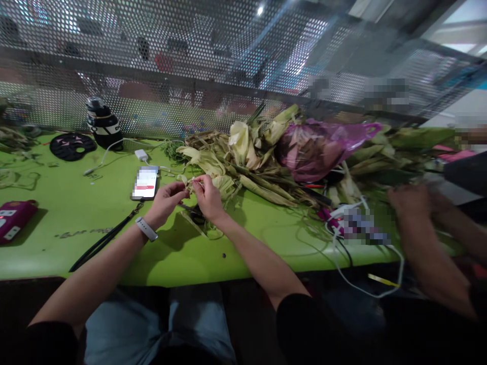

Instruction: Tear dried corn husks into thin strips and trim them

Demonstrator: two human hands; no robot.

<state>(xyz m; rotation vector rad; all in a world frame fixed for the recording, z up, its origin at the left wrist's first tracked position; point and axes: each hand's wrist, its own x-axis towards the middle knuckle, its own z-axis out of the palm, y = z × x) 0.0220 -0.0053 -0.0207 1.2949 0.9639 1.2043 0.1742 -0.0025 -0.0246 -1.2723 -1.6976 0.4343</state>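
My left hand, with a white band on the wrist, and my right hand are held close together above the green table. Both pinch a thin strip of pale corn husk between their fingertips. Directly behind the hands lies a heap of yellow-green corn husks. More husk scraps lie under my hands on the table.
A phone with a black lanyard lies left of my hands, a white charger and a dark bottle behind it. A purple plastic bag sits on the husks. Another person's arms work at the right. A perforated metal screen backs the table.
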